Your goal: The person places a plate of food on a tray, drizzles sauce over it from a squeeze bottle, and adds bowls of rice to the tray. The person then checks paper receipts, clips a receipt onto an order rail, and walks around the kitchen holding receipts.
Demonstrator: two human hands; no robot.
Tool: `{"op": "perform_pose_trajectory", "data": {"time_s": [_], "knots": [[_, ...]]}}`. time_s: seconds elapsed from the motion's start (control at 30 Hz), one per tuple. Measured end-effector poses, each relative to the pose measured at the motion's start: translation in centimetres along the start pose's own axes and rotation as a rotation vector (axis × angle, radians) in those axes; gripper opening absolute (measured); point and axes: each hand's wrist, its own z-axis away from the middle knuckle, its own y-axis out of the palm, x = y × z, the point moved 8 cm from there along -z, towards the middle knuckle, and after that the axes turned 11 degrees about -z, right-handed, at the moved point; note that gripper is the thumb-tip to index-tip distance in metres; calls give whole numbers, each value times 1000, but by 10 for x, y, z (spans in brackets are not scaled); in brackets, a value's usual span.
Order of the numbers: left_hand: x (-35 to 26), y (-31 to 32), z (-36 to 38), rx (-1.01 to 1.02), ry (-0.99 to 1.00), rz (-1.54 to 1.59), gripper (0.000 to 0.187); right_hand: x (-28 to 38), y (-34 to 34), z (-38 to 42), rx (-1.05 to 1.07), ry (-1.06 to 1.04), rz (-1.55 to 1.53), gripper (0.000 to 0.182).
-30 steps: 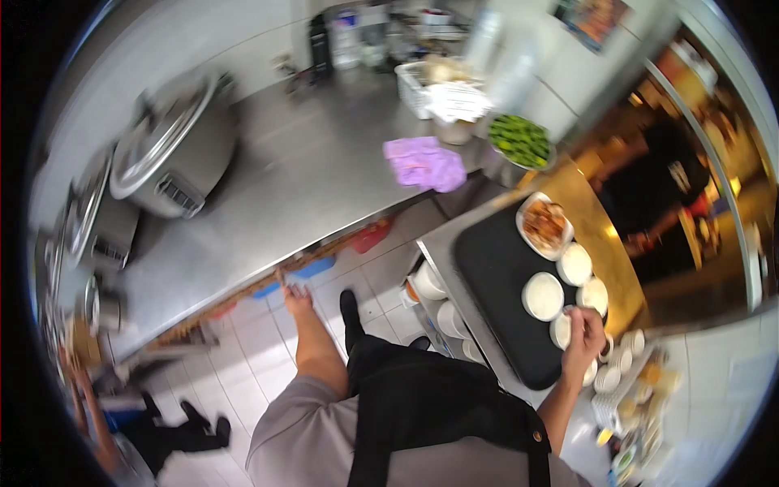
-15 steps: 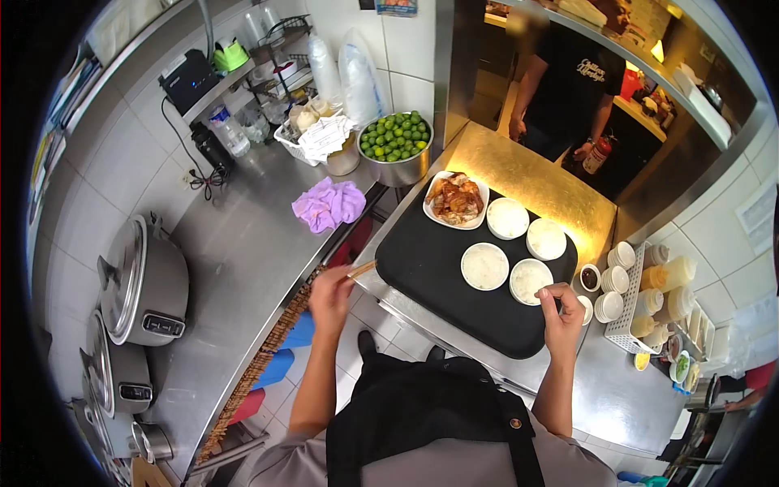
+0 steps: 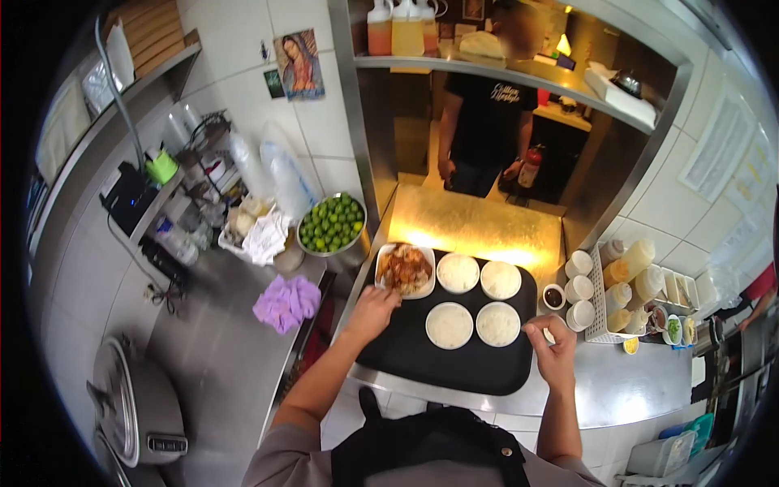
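Note:
A black tray (image 3: pixel 398 345) carries a white dish of browned chicken pieces (image 3: pixel 405 271) and several white bowls of rice (image 3: pixel 449 325). My left hand (image 3: pixel 373 314) is over the tray's left side, fingers closed at the near edge of the chicken dish. What those fingers hold, if anything, is hidden. At the tray's right edge, my right hand (image 3: pixel 555 352) is closed in a pinch, beside the nearer right rice bowl (image 3: pixel 497 324). Nothing can be made out between its thumb and finger. A small white cup (image 3: pixel 560 324) shows partly behind this hand.
Beyond the tray, a person in a black shirt (image 3: pixel 489 122) stands behind the pass-through counter (image 3: pixel 471 213). Left are a pot of green limes (image 3: pixel 331 225), a purple cloth (image 3: pixel 286 303) and a large cooker (image 3: pixel 146 402). Right stand stacked cups (image 3: pixel 579 288) and a bottle basket (image 3: pixel 600 321).
My left hand, which held a thin brown stick-like thing left of the tray, has moved onto the tray beside the chicken dish. My right hand stays pinched near the tray's right edge. The view has shifted.

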Motion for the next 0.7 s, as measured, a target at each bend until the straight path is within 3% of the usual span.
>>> {"op": "perform_pose_trajectory", "data": {"time_s": [0.07, 0.1, 0.2, 0.27, 0.33, 0.47, 0.57, 0.63, 0.67, 0.7], "knots": [[4, -1, 1, 39, 3, 33, 12, 34, 13, -33, 77, -86, 59, 12], [7, -7, 1, 5, -6, 55, 26, 58, 17, -54, 88, -195, 112, 18], [20, -54, 0, -20, -116, 130, 39, 142, 41, -134, 130, -637, 319, 30], [44, -76, 7, -84, -129, 119, 39, 168, 53, -199, 71, -711, 399, 30], [79, -102, 13, -149, -205, 122, 36, 178, 51, -267, -32, -691, 624, 32], [141, -159, 32, -263, -308, 98, 24, 149, -2, -387, -57, -286, 1217, 31], [175, -193, 43, -259, -318, 3, 24, 119, -62, -444, -24, -105, 1387, 30], [200, -205, 53, -323, -290, -95, 19, 104, -105, -460, -185, -43, 1342, 31], [234, -188, 73, -156, -238, -191, 49, 107, -122, -453, -322, 92, 1249, 33], [225, -209, 66, -257, -247, -230, 24, 113, -126, -446, -327, 126, 1228, 34]]}}
